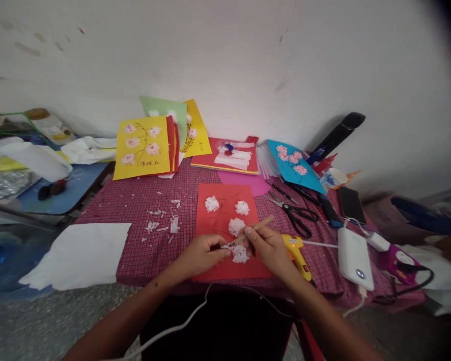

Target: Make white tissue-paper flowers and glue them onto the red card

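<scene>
A red card (225, 268) with several white paper flowers and faint drawn branches lies in front of me. My right hand (266, 246) is closed around a thin wooden stick (263, 222), tilted down to the left. Its lower tip meets a small piece of white paper (225, 246) pinched between the thumb and forefinger of my left hand (206, 254). Both hands are over the lower part of the card, close to the bottom flower (240, 253). A fuller white flower (236, 227) sits just above the stick.
Right of the card lie a yellow hot glue gun (297, 255), black scissors (295, 214) and a white power bank (355, 258). Paper scraps (174, 224) and a white sheet (86, 255) are at left. Finished yellow cards (143, 145) and a blue card (295, 165) stand behind.
</scene>
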Demonstrator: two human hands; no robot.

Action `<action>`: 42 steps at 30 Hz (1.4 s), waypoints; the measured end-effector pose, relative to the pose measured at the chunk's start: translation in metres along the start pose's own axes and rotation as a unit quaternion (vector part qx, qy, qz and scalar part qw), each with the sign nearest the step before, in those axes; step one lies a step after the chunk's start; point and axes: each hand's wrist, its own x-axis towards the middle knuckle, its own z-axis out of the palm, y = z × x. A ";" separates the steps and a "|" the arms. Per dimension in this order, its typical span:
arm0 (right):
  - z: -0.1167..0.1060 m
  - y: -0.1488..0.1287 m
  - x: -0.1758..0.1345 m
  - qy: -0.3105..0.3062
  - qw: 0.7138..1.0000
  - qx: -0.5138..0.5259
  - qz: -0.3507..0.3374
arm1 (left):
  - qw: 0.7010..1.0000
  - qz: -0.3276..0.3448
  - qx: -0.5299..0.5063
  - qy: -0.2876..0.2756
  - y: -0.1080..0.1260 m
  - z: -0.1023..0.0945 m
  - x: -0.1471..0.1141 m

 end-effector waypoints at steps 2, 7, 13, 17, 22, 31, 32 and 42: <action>0.000 -0.006 0.005 -0.024 0.999 -0.022 0.010 | 0.999 0.031 0.041 0.010 0.000 -0.001 0.001; -0.003 -0.029 0.024 -0.129 0.989 -0.066 0.004 | 0.994 0.067 0.089 0.014 0.002 -0.005 0.004; -0.004 -0.048 0.045 -0.188 0.971 -0.114 -0.089 | 0.978 0.099 0.177 0.042 0.002 -0.005 0.010; 0.000 -0.044 0.054 -0.185 0.955 -0.207 -0.102 | 0.960 0.101 0.255 0.047 -0.001 0.000 0.017; 0.003 -0.031 0.059 -0.156 0.939 -0.286 -0.109 | 0.939 0.101 0.327 0.035 0.003 0.005 0.025; 0.002 -0.022 0.057 -0.150 0.919 -0.349 -0.107 | 0.930 0.078 0.359 0.008 0.008 0.004 0.029; 0.002 -0.022 0.056 -0.152 0.918 -0.350 -0.106 | 0.930 0.079 0.360 0.009 0.007 0.004 0.028; 0.007 -0.031 0.055 -0.151 0.901 -0.392 -0.111 | 0.936 0.073 0.343 0.003 0.004 0.003 0.025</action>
